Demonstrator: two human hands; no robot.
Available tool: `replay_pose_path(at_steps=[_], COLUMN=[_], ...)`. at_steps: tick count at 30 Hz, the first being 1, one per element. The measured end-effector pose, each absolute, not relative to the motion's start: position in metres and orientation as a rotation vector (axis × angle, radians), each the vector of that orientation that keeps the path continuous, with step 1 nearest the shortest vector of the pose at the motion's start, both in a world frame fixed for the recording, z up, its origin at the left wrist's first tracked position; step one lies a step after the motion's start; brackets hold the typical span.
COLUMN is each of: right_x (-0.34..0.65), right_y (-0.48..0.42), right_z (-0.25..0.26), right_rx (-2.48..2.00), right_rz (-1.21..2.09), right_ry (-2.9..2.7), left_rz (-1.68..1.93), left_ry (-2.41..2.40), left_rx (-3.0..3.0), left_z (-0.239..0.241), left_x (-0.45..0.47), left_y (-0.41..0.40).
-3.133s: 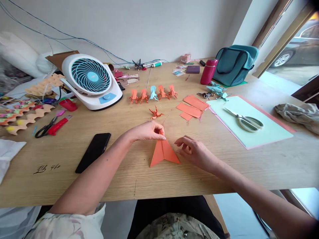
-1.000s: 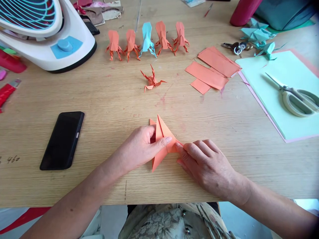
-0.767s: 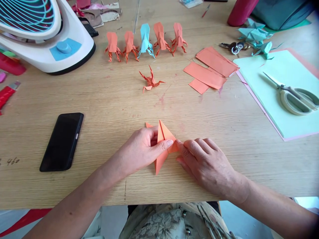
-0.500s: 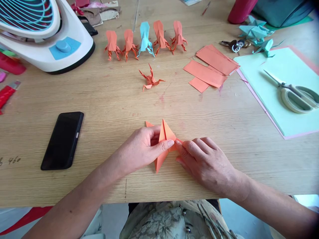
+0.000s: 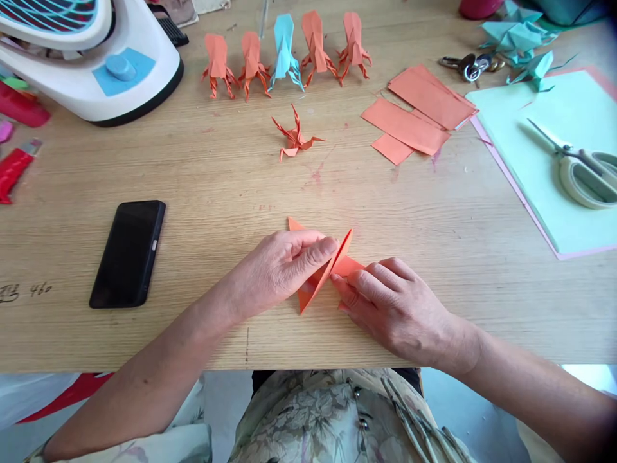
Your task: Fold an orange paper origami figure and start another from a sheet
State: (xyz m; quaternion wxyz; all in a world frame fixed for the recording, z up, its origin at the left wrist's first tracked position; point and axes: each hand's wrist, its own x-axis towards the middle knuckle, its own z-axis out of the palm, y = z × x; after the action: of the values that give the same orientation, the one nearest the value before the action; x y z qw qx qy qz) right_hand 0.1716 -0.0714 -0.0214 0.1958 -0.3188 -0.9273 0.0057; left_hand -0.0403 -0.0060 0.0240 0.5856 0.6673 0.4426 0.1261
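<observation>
Between my hands, just above the near part of the table, is a partly folded orange origami paper with pointed flaps. My left hand grips its left side, the thumb pressing along a raised flap and the fingers partly hidden behind. My right hand pinches the right end of the paper between thumb and index finger, the other fingers curled. Beyond my hands lies a small orange folded piece with thin twisted legs.
Several folded figures, orange and one blue, stand in a row at the back. Orange paper strips, keys and scissors on pale green paper lie right. A phone and white fan are left.
The upright flap of the orange paper has tilted to the right, with my left thumb now higher on it. My right hand still pinches the right end. The whole view has shifted slightly.
</observation>
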Motion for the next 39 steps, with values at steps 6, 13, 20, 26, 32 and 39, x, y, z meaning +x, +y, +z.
replay_pose_path(at_steps=[6,13,20,26,32,39], right_x=[0.17,0.177,0.188,0.197,0.207,0.215], right_y=[-0.07,-0.075,-0.11,-0.109,-0.098,-0.087], right_z=[-0.022,-0.016,-0.01,-0.008,-0.015,-0.019], right_rx=[-0.87,-0.618,-0.491,-0.581,-0.737,-1.106], right_rz=[0.021,0.053,0.172,0.099,0.041,0.122], right_ry=[-2.632,-2.671,-2.613,-2.597,-2.59,-2.254], left_rz=[0.3,0.348,0.4,0.191,-0.071,-0.056], left_ry=[1.056,1.053,0.902,0.87,1.051,1.172], left_rx=[1.478,1.784,2.327,2.55,2.443,2.412], left_z=[0.022,0.008,-0.003,0.001,0.011,0.016], left_x=[-0.041,-0.043,-0.047,-0.031,-0.016,-0.012], left_y=[-0.006,-0.016,-0.036,-0.021,0.003,0.0])
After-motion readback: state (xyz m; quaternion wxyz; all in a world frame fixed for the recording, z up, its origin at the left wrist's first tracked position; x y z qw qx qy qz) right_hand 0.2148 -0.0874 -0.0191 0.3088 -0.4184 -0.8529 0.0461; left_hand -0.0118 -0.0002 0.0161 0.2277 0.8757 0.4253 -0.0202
